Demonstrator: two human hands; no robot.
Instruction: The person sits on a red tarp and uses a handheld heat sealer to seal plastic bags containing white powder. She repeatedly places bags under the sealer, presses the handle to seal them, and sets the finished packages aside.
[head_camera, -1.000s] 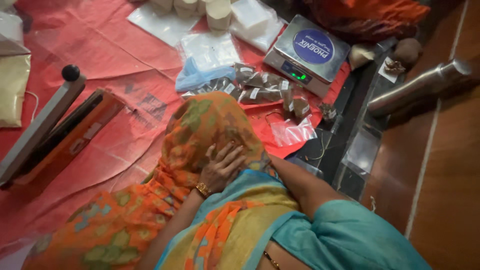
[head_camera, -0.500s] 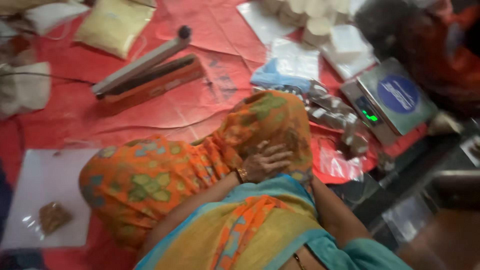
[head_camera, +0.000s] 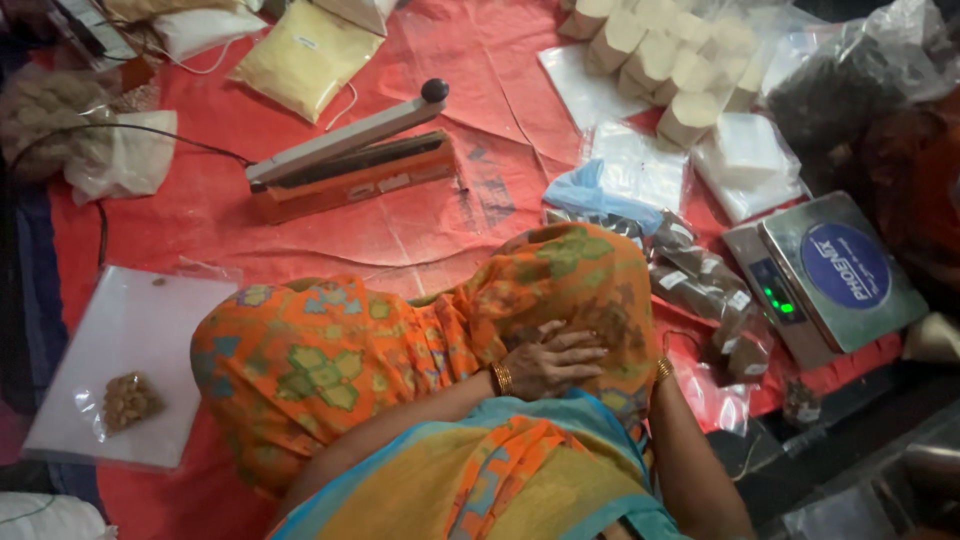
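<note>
Our left hand (head_camera: 550, 360) lies flat, fingers spread, on the orange printed cloth (head_camera: 400, 350) over our knee; we should smooth it gently. Our right hand is hidden beneath the cloth's fold, so we cannot tell its grip. Right of it lie brown packets (head_camera: 700, 290).

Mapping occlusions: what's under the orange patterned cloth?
Left hand lies flat on top of the orange patterned cloth. Right hand is covered by it past the wrist, and so is the red mat beneath.

Single head-worn view, steeply downward, close over lap and red floor mat (head_camera: 420, 230).
</note>
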